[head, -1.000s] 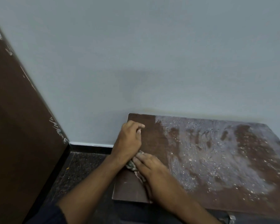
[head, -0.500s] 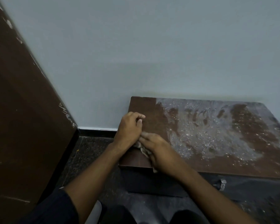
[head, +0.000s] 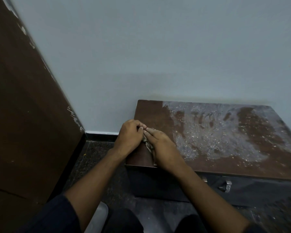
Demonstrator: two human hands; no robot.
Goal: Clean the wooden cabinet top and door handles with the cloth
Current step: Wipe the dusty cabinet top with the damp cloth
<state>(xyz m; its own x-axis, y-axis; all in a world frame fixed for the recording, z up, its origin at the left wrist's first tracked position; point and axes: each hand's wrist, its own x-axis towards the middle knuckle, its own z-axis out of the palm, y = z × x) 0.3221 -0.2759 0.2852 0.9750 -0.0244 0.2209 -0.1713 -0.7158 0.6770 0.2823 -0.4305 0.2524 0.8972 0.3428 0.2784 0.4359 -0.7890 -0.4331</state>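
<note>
Cloth (head: 147,145), a small crumpled grey-white rag, lies on the near-left part of the low brown wooden cabinet top (head: 151,113), pinched between the two hands so that only a strip of it shows.

From the head view, the left hand (head: 129,135) is curled, its fingertips (head: 142,128) bunched on the far end of the rag; it seems to be gathering or pinning it, though how firmly it grips cannot be told. The right hand (head: 163,148) lies flat and extended over the rag, fingers together, pressing it down onto the wood near the front edge. The left strip of the top is already dark and clean. To the right, a wide patch of whitish, glittery residue (head: 213,132) covers most of the surface out to the far-right corner, well apart from the rag. Below the front edge, a small metal door handle (head: 225,184) shows on the dark cabinet front, and it appears untouched.

The step in hand looks like folding the rag to a fresh face. To do it well, tuck the soiled side inward, keep the palm flat for even pressure, then sweep rightward in overlapping strokes from the clean margin into the residue, so that grit is pushed one way and not dragged back over the cleaned strip.
</note>
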